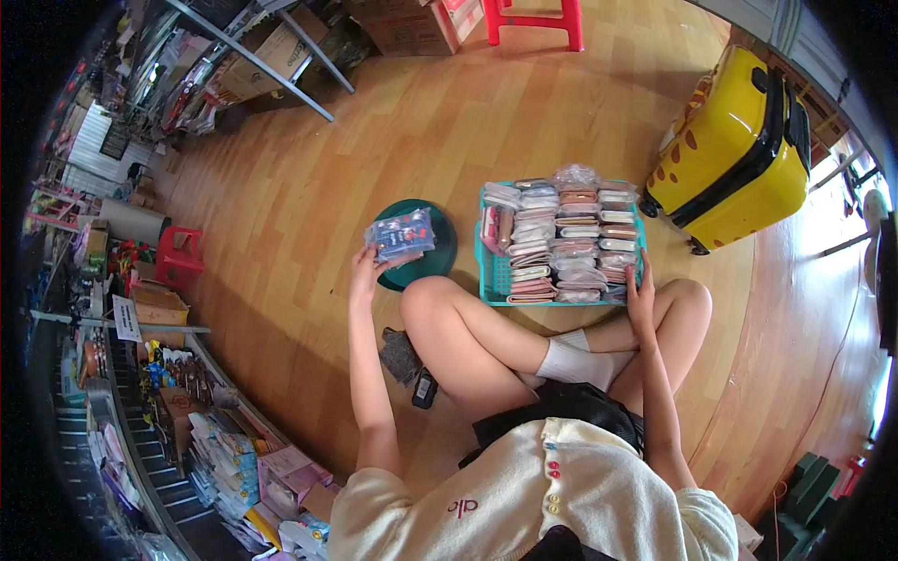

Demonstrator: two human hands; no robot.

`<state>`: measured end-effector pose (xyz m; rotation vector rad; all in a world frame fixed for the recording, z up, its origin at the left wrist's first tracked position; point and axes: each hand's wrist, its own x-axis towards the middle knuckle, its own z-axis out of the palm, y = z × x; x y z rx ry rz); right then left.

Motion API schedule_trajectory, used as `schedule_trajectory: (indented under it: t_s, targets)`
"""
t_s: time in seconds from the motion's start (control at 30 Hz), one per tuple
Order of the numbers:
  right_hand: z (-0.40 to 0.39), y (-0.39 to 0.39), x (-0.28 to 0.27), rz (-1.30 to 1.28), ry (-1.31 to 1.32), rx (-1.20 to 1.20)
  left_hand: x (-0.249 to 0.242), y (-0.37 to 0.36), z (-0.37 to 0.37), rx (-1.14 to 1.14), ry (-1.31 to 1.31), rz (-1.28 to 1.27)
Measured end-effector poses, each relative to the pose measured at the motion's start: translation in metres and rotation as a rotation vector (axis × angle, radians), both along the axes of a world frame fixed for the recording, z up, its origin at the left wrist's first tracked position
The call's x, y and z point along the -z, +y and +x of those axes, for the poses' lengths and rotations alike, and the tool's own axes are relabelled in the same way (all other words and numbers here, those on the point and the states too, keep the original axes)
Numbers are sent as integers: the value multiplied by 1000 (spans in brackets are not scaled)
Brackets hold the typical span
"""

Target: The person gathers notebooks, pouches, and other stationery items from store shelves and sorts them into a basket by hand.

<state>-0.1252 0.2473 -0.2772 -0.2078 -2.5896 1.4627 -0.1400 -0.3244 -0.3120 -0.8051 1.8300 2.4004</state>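
Note:
My left hand [366, 271] is closed on the near edge of a blue printed wallet [400, 236] in clear plastic wrap. Beneath it is a dark green round stool or basin [440, 265], partly covered by the wallet in this view. In front of my crossed legs stands a turquoise plastic basket [494, 279] packed with rows of plastic-wrapped wallets [577, 224], mostly pink, cream and brown. My right hand [642, 297] rests against the basket's near right corner, fingers stretched out along the rim beside the end wallets.
A yellow suitcase [739, 150] stands on the wooden floor to the right. Beside my left thigh lie a dark grey cloth [400, 355] and a small black object [425, 387]. Shelves of goods [224, 449] line the left, near a red stool [178, 257]. Another red stool [535, 21] is ahead.

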Motion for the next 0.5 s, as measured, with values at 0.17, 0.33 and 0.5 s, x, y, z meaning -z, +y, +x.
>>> schedule_trajectory:
  t_s: [0.17,0.33,0.5]
  targets:
    - [-1,1,4,36,11,-3,55,-39,-25,-125,-93,29]
    - [0,-1,0,22,8,-11,128,-38,-59,-396,-212,-1019]
    - [-1,-4,1,33,15,-5,53,64,-75,-3,174,-836]
